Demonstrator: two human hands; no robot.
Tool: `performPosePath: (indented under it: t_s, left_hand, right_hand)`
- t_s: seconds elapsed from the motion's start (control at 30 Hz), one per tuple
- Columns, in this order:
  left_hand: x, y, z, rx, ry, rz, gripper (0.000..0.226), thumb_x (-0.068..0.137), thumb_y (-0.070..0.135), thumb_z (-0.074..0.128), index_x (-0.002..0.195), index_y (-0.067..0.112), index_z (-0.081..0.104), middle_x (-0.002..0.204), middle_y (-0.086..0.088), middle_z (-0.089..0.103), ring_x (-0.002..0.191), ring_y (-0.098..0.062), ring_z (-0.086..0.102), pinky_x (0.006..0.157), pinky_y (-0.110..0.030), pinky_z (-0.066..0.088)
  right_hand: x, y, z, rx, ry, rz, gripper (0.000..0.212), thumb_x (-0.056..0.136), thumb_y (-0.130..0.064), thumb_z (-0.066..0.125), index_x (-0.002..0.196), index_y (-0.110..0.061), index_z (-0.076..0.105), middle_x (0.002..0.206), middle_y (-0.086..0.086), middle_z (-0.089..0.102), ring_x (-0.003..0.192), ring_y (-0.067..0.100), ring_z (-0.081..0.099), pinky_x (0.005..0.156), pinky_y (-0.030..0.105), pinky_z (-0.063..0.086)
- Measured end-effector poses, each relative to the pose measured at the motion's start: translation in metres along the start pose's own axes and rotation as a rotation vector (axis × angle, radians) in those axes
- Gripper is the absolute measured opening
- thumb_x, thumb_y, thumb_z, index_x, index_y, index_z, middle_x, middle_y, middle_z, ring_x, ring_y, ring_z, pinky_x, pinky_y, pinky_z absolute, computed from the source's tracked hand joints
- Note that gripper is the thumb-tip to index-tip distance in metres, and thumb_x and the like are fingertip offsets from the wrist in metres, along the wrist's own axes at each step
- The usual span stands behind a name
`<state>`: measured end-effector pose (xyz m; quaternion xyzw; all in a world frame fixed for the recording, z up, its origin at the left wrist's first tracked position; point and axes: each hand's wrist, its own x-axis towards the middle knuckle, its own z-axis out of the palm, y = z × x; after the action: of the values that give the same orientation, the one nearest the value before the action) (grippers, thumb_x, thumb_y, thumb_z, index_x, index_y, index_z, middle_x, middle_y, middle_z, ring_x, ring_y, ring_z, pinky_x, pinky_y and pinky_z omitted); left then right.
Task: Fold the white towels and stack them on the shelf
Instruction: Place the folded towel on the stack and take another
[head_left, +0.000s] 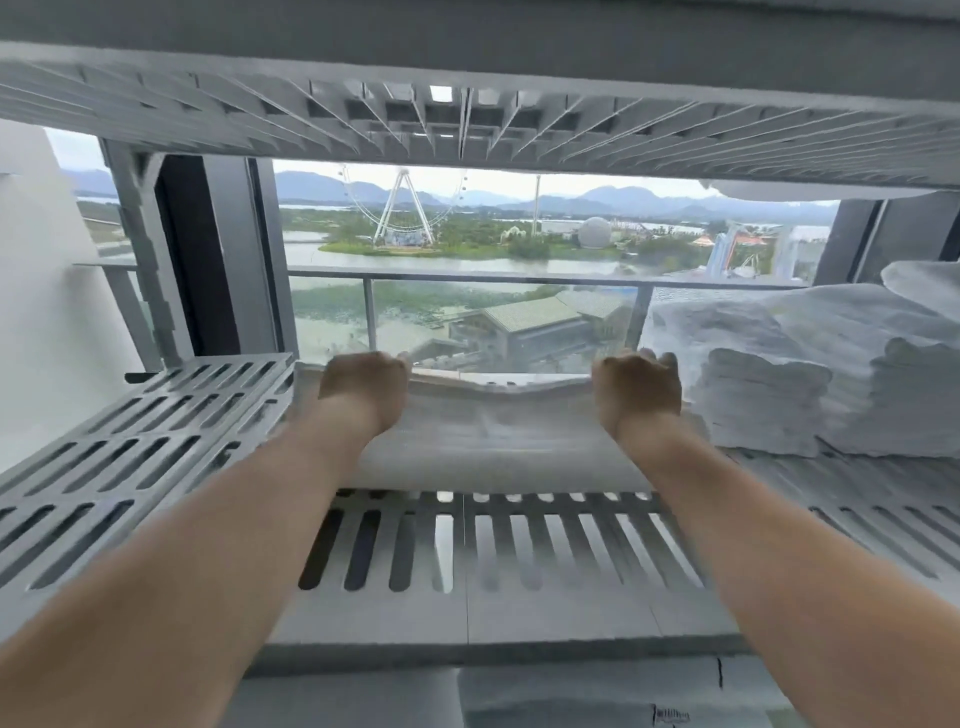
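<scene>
Towel, folded, rests on shelf; left hand and right hand clamp its far edge, fingers curled; hazard: a hard push may send it off the open back.

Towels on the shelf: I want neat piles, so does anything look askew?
Mildly. The folded towel on the shelf dips in the middle of its far edge between the left hand and right hand gripping it, and lies beside, not on, the rumpled stacks at right. Nothing spilled.
</scene>
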<state>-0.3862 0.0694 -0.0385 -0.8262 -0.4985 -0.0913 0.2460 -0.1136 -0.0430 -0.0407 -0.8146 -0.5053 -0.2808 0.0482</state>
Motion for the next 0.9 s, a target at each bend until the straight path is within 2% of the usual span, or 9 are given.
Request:
performPosePath:
  t_s: [0.17, 0.27, 0.4, 0.47, 0.53, 0.63, 0.73, 0.8, 0.9]
  left_hand:
    - [0.025, 0.009, 0.050, -0.155, -0.211, -0.048, 0.033, 0.090, 0.007, 0.039, 0.117, 0.018, 0.054, 0.110, -0.005, 0.062, 0.098, -0.028, 0.061, 0.065, -0.037, 0.048]
    - [0.031, 0.005, 0.065, -0.234, -0.280, -0.038, 0.034, 0.090, 0.014, 0.039, 0.121, 0.017, 0.051, 0.118, -0.008, 0.056, 0.105, -0.029, 0.057, 0.083, -0.043, 0.049]
    - [0.034, 0.003, 0.072, -0.146, -0.357, -0.021, 0.045, 0.090, 0.016, 0.034, 0.132, 0.016, 0.047, 0.129, -0.013, 0.049, 0.119, -0.034, 0.047, 0.098, -0.048, 0.037]
    - [0.037, 0.003, 0.074, -0.092, -0.454, -0.045, 0.056, 0.089, 0.011, 0.029, 0.143, 0.014, 0.041, 0.146, -0.017, 0.039, 0.137, -0.038, 0.033, 0.118, -0.060, 0.015]
    - [0.042, 0.007, 0.068, -0.048, -0.493, -0.090, 0.062, 0.087, 0.006, 0.027, 0.148, 0.012, 0.034, 0.155, -0.017, 0.029, 0.146, -0.039, 0.020, 0.116, -0.067, -0.006]
    - [0.044, 0.025, 0.056, -0.111, -0.273, 0.016, 0.061, 0.084, 0.001, 0.034, 0.141, 0.019, 0.044, 0.143, -0.011, 0.046, 0.135, -0.033, 0.040, 0.119, -0.062, 0.014]
    - [0.040, 0.058, 0.042, -0.371, -0.083, 0.130, 0.053, 0.088, 0.003, 0.041, 0.131, 0.028, 0.058, 0.133, -0.001, 0.058, 0.121, -0.025, 0.055, 0.105, -0.044, 0.041]
    - [0.037, 0.082, 0.034, -0.545, -0.065, 0.134, 0.038, 0.094, 0.014, 0.044, 0.117, 0.035, 0.067, 0.130, 0.005, 0.061, 0.119, -0.021, 0.057, 0.100, -0.042, 0.046]
    - [0.039, 0.109, 0.028, -0.614, -0.205, 0.131, 0.026, 0.095, 0.033, 0.050, 0.104, 0.037, 0.074, 0.124, 0.010, 0.066, 0.113, -0.016, 0.060, 0.099, -0.041, 0.050]
  right_hand:
    - [0.022, -0.012, 0.068, -0.015, -0.223, -0.037, 0.039, 0.084, 0.001, 0.041, 0.108, -0.019, 0.064, 0.112, 0.005, 0.065, 0.115, 0.027, 0.054, 0.107, 0.048, 0.033]
    - [0.030, -0.008, 0.083, 0.067, -0.318, -0.036, 0.038, 0.085, -0.006, 0.039, 0.111, -0.022, 0.061, 0.116, 0.005, 0.062, 0.111, 0.027, 0.054, 0.097, 0.048, 0.041]
    - [0.035, 0.010, 0.093, 0.245, -0.436, -0.007, 0.044, 0.090, -0.018, 0.033, 0.127, -0.020, 0.056, 0.136, 0.009, 0.057, 0.126, 0.029, 0.049, 0.106, 0.047, 0.038]
    - [0.034, 0.020, 0.094, 0.311, -0.469, 0.018, 0.044, 0.091, -0.026, 0.033, 0.129, -0.020, 0.055, 0.138, 0.009, 0.056, 0.127, 0.028, 0.049, 0.107, 0.047, 0.038]
    - [0.034, 0.027, 0.093, 0.336, -0.496, 0.054, 0.049, 0.092, -0.033, 0.036, 0.137, -0.022, 0.050, 0.144, 0.008, 0.052, 0.132, 0.028, 0.046, 0.110, 0.046, 0.035]
    - [0.038, 0.035, 0.094, 0.387, -0.502, 0.121, 0.062, 0.090, -0.048, 0.046, 0.145, -0.021, 0.043, 0.149, 0.011, 0.046, 0.137, 0.031, 0.042, 0.112, 0.046, 0.036]
    - [0.045, 0.050, 0.096, 0.434, -0.521, 0.189, 0.086, 0.081, -0.067, 0.061, 0.144, -0.012, 0.043, 0.144, 0.013, 0.050, 0.132, 0.033, 0.047, 0.106, 0.039, 0.042]
    - [0.049, 0.059, 0.097, 0.422, -0.548, 0.195, 0.095, 0.073, -0.077, 0.064, 0.138, -0.008, 0.050, 0.138, 0.011, 0.057, 0.126, 0.031, 0.053, 0.095, 0.034, 0.044]
    - [0.054, 0.069, 0.099, 0.424, -0.536, 0.187, 0.081, 0.062, -0.082, 0.067, 0.100, -0.012, 0.061, 0.107, 0.007, 0.066, 0.094, 0.026, 0.059, 0.073, 0.030, 0.042]
